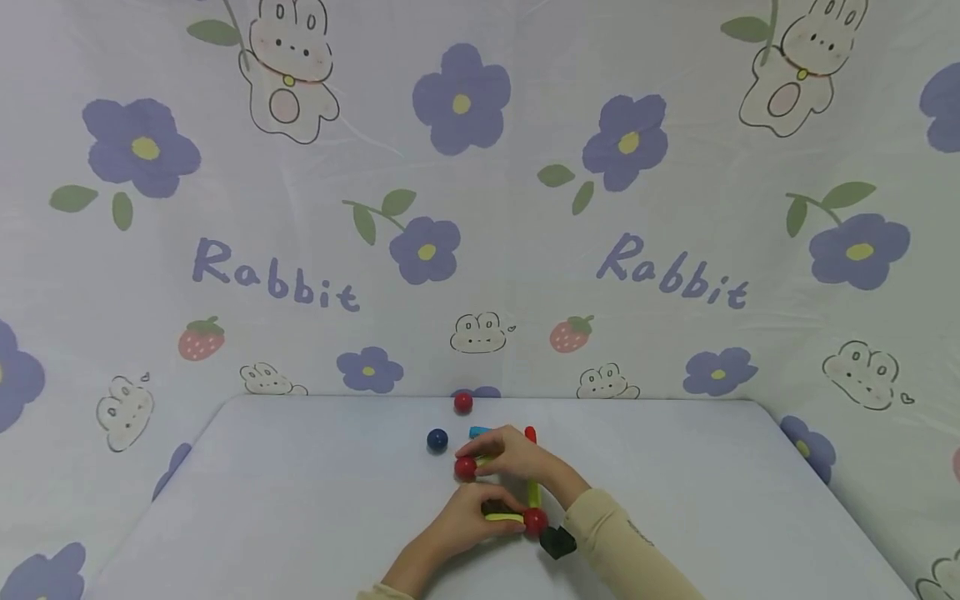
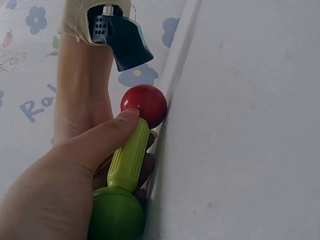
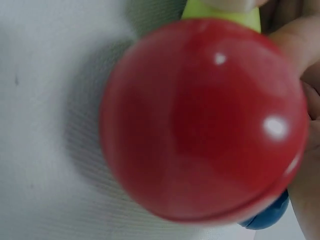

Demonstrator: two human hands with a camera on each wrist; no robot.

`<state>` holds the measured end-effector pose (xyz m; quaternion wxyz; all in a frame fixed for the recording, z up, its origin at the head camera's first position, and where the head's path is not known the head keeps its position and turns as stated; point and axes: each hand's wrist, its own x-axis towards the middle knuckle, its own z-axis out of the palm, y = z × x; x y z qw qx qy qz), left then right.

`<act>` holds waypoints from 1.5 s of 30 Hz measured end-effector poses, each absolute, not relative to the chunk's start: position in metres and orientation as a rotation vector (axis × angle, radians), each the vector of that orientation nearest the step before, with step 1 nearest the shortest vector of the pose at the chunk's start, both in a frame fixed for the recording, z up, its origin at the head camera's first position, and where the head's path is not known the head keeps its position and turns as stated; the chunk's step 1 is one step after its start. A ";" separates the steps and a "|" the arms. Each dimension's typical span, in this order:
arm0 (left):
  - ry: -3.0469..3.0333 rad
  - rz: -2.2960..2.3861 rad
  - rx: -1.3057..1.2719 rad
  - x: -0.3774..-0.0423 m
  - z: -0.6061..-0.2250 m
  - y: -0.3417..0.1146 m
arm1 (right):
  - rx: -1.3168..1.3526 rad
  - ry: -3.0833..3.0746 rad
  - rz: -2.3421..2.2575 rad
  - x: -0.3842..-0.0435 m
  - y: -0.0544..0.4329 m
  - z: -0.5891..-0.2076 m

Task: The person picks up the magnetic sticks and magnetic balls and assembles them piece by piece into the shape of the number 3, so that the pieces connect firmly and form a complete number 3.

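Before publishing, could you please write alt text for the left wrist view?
A left hand grips a ribbed yellow-green rod with a red ball at its far end and a green ball at its near end. Beyond is the right forearm in a beige sleeve, a dark device at its cuff.

Green ball [image 2: 117,216] cut off below, partly covered; blue rod [image 1: 477,432] partly hidden behind right grip [image 1: 510,451]

You have a red plastic-looking ball [image 3: 200,120], smooth and glossy with a fine seam, and a ribbed yellow-green plastic-looking rod [image 2: 127,160] with a soft sheen. Your beige sleeve [image 1: 626,542] is matt cloth; the white tabletop [image 1: 300,492] looks matt too.
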<state>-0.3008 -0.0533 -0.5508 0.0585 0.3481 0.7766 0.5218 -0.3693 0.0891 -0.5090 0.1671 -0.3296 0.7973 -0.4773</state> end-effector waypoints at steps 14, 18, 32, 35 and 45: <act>2.362 1.597 1.094 -0.301 -0.552 -0.053 | -0.964 2.289 -1.355 -0.365 0.086 -0.510; 2.374 1.595 1.097 -0.302 -0.551 -0.053 | -1.012 2.299 -1.345 -0.364 0.085 -0.510; 2.399 1.555 1.072 -0.301 -0.551 -0.053 | -1.096 2.272 -1.445 -0.354 0.083 -0.502; 2.398 1.553 1.067 -0.301 -0.551 -0.053 | -1.063 2.277 -1.442 -0.357 0.082 -0.507; 2.420 1.554 1.078 -0.300 -0.552 -0.052 | -1.069 2.274 -1.413 -0.360 0.082 -0.516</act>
